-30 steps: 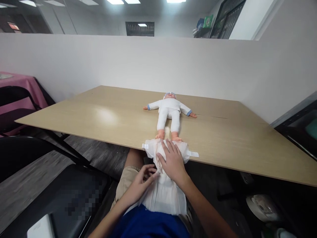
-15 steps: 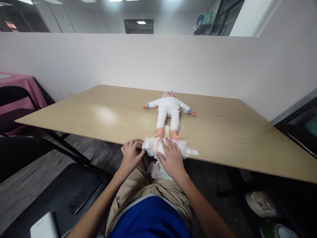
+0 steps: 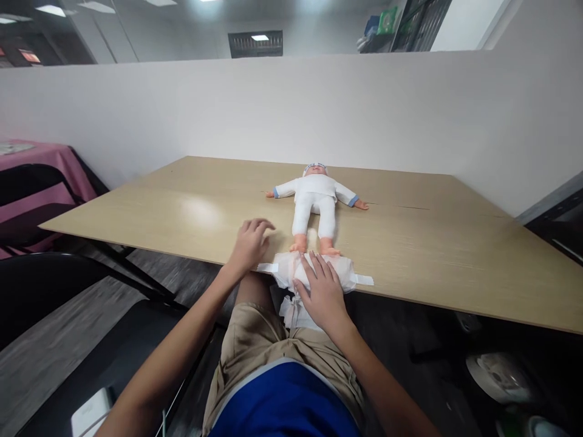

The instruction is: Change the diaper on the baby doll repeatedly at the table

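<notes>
I see the person's R hand (image 3: 322, 292) laid palm-down on a white diaper (image 3: 284, 267), fingers out straight w/ slight gaps betw. them, thumb angled away to the side; it's resting on the stuff, not pinching it. The diaper is at the front edge of the wood-look table (image 3: 401, 243), approx. mid-length, part on top, the lower part hanging over twd. the person's lap. Its L tab (image 3: 268, 267) & R tab (image 3: 364, 280) stick out sideways. L hand (image 3: 250, 244) is just above the L tab, fingers half bent & close together; can't tell from here if the tips touch the tabletop. A doll (image 3: 315, 197) in a white outfit w/ blue cuffs lies face-up right behind the diaper, feet twd. the person, arms out wide. Off to the L, a blk chair (image 3: 132, 340) w/ a small white device (image 3: 92, 411) on it, plus a pink tablecloth (image 3: 45, 159) farther back.
</notes>
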